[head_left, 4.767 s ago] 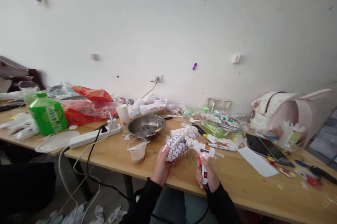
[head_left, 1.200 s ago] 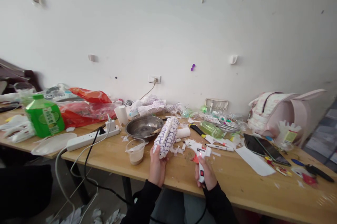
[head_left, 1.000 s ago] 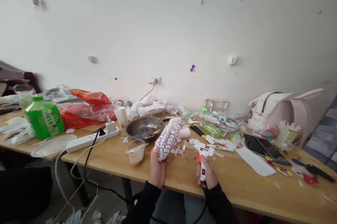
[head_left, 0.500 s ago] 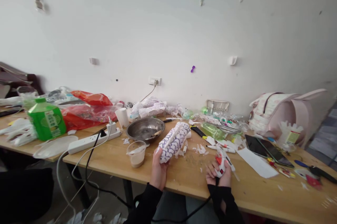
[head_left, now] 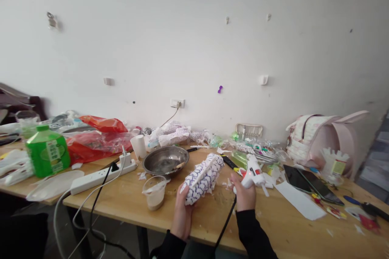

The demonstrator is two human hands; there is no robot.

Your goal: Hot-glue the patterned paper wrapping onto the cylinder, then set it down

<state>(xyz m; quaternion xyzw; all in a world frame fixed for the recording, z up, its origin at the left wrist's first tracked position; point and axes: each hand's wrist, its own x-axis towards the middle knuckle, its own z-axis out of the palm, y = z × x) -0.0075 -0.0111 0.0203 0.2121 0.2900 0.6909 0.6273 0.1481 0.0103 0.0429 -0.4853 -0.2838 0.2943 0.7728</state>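
I see a green jug [head_left: 48, 153] well left of the left grip [head_left: 182, 214], a pink backpack [head_left: 323, 141] beyond the right grip [head_left: 245, 195].

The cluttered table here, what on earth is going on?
A person's left hand holds up a white roll with purple scale-like marks. The right hand grips a corded white glue gun, apart from the roll. A metal bowl and a clear plastic cup stand further left on the table.
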